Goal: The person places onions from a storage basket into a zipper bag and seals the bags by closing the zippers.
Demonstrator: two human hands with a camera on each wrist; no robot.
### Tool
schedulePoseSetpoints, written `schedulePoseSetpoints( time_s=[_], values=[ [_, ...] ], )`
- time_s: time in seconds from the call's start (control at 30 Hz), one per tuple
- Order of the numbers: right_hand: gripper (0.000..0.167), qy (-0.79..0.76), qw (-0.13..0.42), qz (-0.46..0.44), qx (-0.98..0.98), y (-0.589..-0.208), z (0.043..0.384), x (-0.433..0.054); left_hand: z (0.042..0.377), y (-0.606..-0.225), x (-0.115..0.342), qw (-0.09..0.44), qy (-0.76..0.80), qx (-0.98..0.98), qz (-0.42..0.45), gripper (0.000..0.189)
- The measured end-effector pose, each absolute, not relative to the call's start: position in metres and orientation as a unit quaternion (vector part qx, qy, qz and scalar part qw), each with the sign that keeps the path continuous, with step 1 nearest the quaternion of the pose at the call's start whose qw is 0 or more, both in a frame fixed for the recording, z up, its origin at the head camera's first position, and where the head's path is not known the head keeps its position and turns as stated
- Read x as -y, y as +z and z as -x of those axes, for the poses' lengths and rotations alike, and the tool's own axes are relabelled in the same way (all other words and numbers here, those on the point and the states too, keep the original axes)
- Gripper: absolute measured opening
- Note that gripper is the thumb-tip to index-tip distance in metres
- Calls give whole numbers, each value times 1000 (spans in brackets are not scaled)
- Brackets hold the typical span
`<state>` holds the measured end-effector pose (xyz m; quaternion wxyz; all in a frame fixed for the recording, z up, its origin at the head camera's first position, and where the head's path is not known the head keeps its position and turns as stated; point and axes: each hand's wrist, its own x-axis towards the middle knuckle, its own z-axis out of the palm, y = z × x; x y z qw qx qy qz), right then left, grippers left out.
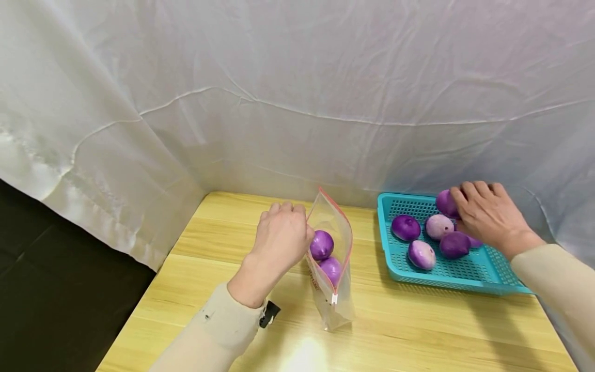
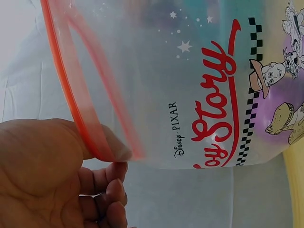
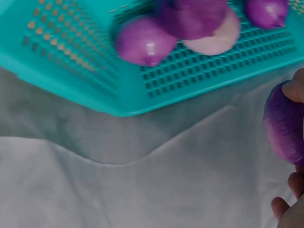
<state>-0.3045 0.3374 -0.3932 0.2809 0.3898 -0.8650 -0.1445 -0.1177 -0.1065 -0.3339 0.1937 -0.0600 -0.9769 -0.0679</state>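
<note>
From afar, I had the left hand [image 1: 282, 235] pinching the bag [image 1: 333, 312] by its rim [image 2: 69, 95], likely so it gaped above two onions [image 1: 322, 245] inside. My right hand [image 1: 488, 212] gripped another onion [image 3: 283, 126] by the basket's [image 1: 437, 280] far edge.

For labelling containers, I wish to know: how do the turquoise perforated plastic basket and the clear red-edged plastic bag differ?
The basket is wide and low; the bag is upright and narrow. The basket looks plain; the bag bears print. Both are open and hold purple rounded items.
</note>
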Motion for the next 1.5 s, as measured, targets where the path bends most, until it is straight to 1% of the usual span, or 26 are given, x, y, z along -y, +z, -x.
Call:
schedulePoseSetpoints(
  time_s=[0.03, 0.1, 0.13, 0.17, 0.2, 0.3, 0.43, 0.53, 0.7, 0.87, 1.07, 1.23, 1.5],
  values=[
    [91, -141, 279, -388, 867, -390, 303, -333, 117, -334, 106, 204, -59, 975, 62, 20],
    [72, -133, 275, -383, 872, -383, 300, -324, 116, -334, 105, 228, -43, 970, 66, 19],
    [66, -130, 276, -380, 874, -380, 298, -318, 116, -334, 105, 239, -35, 968, 67, 19],
    [62, -124, 278, -378, 874, -376, 296, -313, 115, -334, 104, 250, -29, 965, 69, 18],
    [61, -118, 282, -377, 874, -373, 294, -307, 115, -334, 104, 259, -24, 963, 70, 18],
    [67, -92, 308, -382, 867, -364, 287, -288, 116, -334, 103, 272, -21, 959, 72, 18],
    [69, -58, 351, -397, 846, -348, 275, -263, 117, -334, 102, 267, -30, 961, 68, 20],
    [69, -36, 372, -404, 835, -334, 263, -241, 118, -334, 101, 259, -37, 963, 65, 22],
    [73, 1, 375, -404, 834, -308, 235, -200, 117, -332, 99, 247, -43, 966, 64, 23],
    [75, 37, 350, -407, 843, -288, 202, -159, 118, -330, 97, 230, -51, 970, 55, 22],
    [76, 44, 308, -408, 858, -281, 172, -122, 119, -328, 96, 211, -62, 975, 43, 19],
    [72, 15, 262, -409, 874, -286, 158, -106, 120, -327, 94, 200, -67, 977, 40, 17],
    [65, -64, 196, -423, 882, -296, 152, -99, 120, -327, 92, 198, -69, 977, 39, 18]
  ],
)
